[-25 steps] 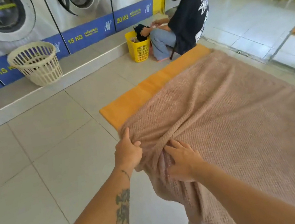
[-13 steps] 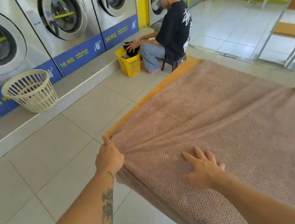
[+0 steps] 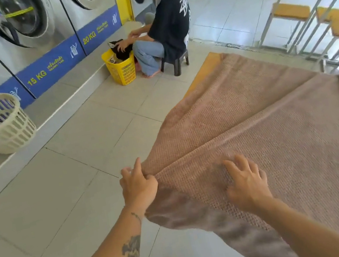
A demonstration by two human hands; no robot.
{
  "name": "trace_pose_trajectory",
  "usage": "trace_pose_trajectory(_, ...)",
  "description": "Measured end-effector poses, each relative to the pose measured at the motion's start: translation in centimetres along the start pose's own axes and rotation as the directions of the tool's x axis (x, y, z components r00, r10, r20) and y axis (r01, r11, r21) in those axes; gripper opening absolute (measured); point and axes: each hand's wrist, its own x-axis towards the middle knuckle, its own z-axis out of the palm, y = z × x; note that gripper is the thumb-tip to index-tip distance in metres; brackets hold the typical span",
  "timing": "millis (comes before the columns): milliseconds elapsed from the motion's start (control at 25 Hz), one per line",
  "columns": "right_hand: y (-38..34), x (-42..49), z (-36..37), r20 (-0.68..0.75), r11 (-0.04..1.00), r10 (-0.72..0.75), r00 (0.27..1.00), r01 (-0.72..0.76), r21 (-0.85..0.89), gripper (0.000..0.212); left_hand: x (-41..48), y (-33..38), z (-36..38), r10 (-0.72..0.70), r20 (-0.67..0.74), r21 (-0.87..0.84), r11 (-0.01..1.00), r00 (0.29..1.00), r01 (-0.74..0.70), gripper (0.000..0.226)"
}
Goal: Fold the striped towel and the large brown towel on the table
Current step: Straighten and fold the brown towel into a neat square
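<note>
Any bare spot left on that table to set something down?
Hardly any: the brown towel covers nearly all the table. Bare orange top shows only in a strip past the towel's far edge and a sliver at right. The left hand and right hand crowd the near corner.

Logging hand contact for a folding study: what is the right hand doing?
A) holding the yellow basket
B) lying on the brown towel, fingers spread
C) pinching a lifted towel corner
B: the right hand lies fingers spread on top of the brown towel, while the left hand pinches its bunched edge.
</note>
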Motion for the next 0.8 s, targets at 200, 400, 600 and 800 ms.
trace_pose_trajectory(200, 3.1, -3.6, 1.1, 0.018, 0.998, 0.061, 0.998, -0.060, -0.005, 0.066, 0.8, -0.3, 0.9, 0.047, -0.042, -0.074, 0.996, 0.998, -0.050, 0.037)
trace_pose_trajectory(400, 5.0, -7.2, 2.2, 0.002, 0.997, 0.082, 0.997, -0.082, -0.004, 0.065, -0.3, -1.9, 0.8, -0.007, -0.113, -0.013, 1.000, 0.994, 0.006, 0.038)
trace_pose_trajectory(600, 8.9, -11.8, 2.4, -0.036, 0.991, 0.112, 0.993, -0.109, 0.071, 0.062, -6.8, 0.3, 3.9, 0.016, -0.095, -0.106, 0.994, 0.995, -0.026, 0.046)
trace_pose_trajectory(800, 16.4, -18.6, 2.3, -0.041, 0.985, 0.044, 0.998, -0.036, 0.171, 0.057, -16.9, 3.0, 9.5, 0.177, 0.021, -0.099, 0.980, 0.984, -0.174, 0.033)
